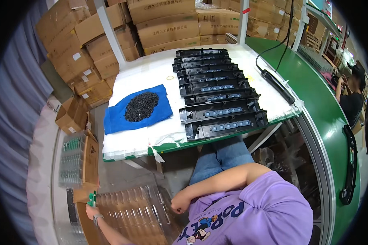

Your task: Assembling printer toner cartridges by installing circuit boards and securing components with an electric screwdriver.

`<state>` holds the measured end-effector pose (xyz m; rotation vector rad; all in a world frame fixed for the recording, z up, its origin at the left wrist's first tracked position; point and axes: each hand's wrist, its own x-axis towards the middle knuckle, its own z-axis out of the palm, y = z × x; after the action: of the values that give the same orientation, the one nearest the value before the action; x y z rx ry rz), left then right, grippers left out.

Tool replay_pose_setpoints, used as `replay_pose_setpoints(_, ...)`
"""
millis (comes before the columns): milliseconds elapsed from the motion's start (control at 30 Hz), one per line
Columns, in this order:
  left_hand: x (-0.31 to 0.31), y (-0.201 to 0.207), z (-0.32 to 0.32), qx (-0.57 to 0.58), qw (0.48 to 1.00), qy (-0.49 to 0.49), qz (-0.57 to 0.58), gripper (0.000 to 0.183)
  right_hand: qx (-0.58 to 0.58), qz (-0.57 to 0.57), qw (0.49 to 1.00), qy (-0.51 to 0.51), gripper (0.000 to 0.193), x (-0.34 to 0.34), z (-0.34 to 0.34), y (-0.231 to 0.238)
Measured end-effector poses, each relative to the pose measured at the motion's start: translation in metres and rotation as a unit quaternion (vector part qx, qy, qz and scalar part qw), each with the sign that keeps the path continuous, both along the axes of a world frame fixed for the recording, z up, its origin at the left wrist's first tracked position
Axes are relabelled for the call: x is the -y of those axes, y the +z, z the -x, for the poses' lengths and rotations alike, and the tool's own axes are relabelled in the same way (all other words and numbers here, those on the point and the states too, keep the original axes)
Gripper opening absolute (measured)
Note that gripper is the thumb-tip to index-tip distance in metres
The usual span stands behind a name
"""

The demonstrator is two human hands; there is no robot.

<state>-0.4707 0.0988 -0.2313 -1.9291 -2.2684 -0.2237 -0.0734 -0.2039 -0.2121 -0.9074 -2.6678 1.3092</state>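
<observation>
At the lower left, my left hand [93, 211] is closed on some small green circuit boards [92, 199], with a watch on that wrist. It is at the left edge of a clear plastic tray [131, 210] with rows of moulded slots, lying over a cardboard box. My right hand [180, 203] is curled into a loose fist by the tray's right side, nothing showing in it. On the white-topped table [151, 136], several long black plastic housings [229, 125] lie in a column, many with a row of bluish round pads. A heap of small black pieces [141, 107] sits on a blue cloth [112, 120].
A black corded handheld tool [279, 87] lies at the table's right. Another long black part [348, 163] rests on the green bench [315, 102], beyond which a person [351, 98] sits. Stacked clear trays [72, 159] stand at left. Cardboard boxes [167, 28] are piled behind the table.
</observation>
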Motion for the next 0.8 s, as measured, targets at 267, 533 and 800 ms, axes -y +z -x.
replay_pose_setpoints(267,0.044,0.094,-0.028,0.463,0.840,-0.145,-0.243,0.035,-0.115,-0.131,0.982,-0.075,0.012,0.016,-0.026,0.132)
replay_pose_setpoints(533,0.184,0.234,-0.267,0.827,0.357,-0.415,0.130,0.046,-0.324,-0.354,0.805,-0.348,0.025,0.030,-0.079,0.243)
replay_pose_setpoints(800,0.251,0.277,-0.428,0.746,0.314,-0.538,0.236,0.038,-0.377,-0.412,0.672,-0.486,0.038,0.063,-0.145,0.262)
